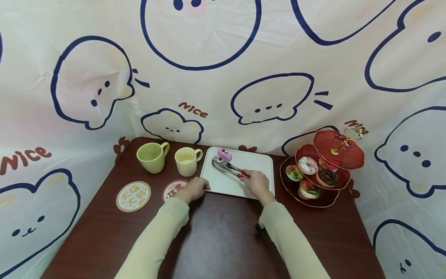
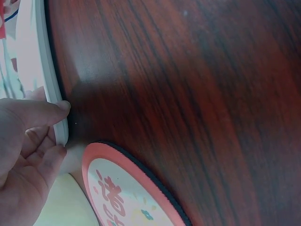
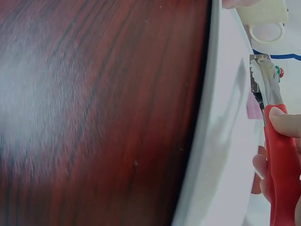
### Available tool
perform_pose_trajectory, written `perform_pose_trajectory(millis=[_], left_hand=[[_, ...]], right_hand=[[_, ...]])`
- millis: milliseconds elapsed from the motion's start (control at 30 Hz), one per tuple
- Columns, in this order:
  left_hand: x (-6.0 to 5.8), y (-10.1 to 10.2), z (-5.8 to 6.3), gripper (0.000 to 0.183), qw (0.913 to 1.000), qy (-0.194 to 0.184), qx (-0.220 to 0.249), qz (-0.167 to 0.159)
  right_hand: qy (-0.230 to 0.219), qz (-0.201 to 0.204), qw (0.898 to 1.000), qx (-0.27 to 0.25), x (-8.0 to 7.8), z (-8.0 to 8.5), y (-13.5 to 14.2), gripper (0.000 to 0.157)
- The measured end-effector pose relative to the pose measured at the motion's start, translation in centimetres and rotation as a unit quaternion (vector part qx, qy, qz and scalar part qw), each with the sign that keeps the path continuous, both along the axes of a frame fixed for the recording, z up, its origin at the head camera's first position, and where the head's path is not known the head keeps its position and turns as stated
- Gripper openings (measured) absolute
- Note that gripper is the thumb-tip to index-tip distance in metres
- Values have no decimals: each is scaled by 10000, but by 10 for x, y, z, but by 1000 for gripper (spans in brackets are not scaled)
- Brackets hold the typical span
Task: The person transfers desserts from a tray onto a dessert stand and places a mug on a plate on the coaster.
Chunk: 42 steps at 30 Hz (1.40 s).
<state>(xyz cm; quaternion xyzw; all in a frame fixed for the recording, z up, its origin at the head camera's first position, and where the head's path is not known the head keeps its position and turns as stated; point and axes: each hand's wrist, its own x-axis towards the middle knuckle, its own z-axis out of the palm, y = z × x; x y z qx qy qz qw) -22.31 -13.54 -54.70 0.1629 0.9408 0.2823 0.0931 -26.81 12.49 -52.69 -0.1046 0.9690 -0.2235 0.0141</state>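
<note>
My right hand grips red-handled metal tongs above a white tray. Between the tong tips is a small brown-and-white cake piece with a red and green topping; whether it touches the tray I cannot tell. Just behind it, on the tray, sits a pink cake piece. In the right wrist view the thumb presses along the red handle. My left hand pinches the tray's near left corner, thumb on the near edge, as the left wrist view shows.
Two mugs, a green one and a pale yellow one, stand left of the tray. Two round coasters lie before them, one orange-rimmed, one red-rimmed. At right stands a tiered red stand with donuts and small tarts.
</note>
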Motion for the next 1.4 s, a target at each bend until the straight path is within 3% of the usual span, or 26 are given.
perform_pose_trajectory(millis=[333, 800, 1100, 1400], left_hand=[[0, -1, -2, 25, 9999, 124, -13, -84], [-1, -1, -7, 25, 10000, 92, -12, 35], [-3, -1, -7, 25, 9997, 228, 33, -86], [-3, 0, -6, 25, 10000, 93, -3, -26]], right_hand=[[327, 126, 9993, 134, 7, 22, 22, 46], [766, 429, 9957, 306, 22, 58, 50, 44], [775, 348, 9962, 208, 34, 82, 64, 46], [875, 238, 9958, 89, 48, 103, 84, 45]])
